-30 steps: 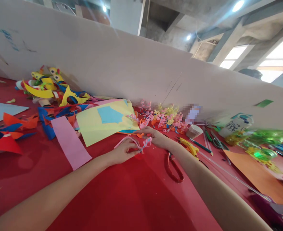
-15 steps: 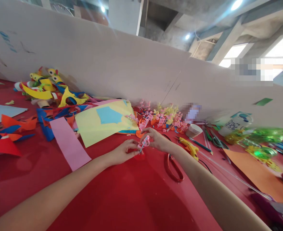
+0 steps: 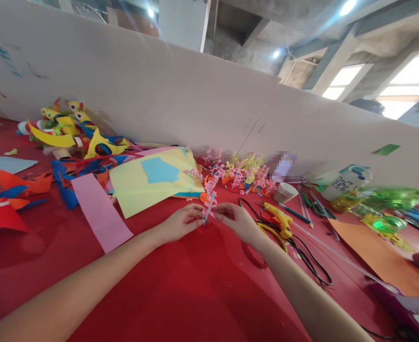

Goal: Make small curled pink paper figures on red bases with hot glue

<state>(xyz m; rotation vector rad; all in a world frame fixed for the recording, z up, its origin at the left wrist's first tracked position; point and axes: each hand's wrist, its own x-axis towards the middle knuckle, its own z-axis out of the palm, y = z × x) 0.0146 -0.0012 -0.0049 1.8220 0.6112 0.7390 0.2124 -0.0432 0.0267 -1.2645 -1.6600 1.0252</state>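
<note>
Between my two hands, a thin light-blue stick with a curled pink paper strip point(image 3: 210, 207) stands nearly upright above the red table. My left hand point(image 3: 186, 221) pinches its lower left side with thumb and fingertips. My right hand point(image 3: 235, 217) closes on the right edge of the pink strip; its fingertips partly overlap the strip. Just behind lies a heap of similar pink and yellow curled paper pieces point(image 3: 248, 173). Next to my right wrist are a yellow glue gun point(image 3: 282, 221) and a red loop-shaped handle point(image 3: 254, 255), partly hidden by my forearm.
Left are a yellow sheet point(image 3: 131, 190), a pink paper strip point(image 3: 102, 213) and yellow paper figures point(image 3: 70, 126). Right are a tape roll point(image 3: 286, 192), scissors point(image 3: 321, 209), an orange sheet point(image 3: 376, 256) and green plastic bottles point(image 3: 395, 199). A white board point(image 3: 159, 95) stands behind; another person's hand shows far right.
My right hand has come down from above the curled piece to its right side. The stick has turned more upright. More of the black cable shows beside my right forearm.
</note>
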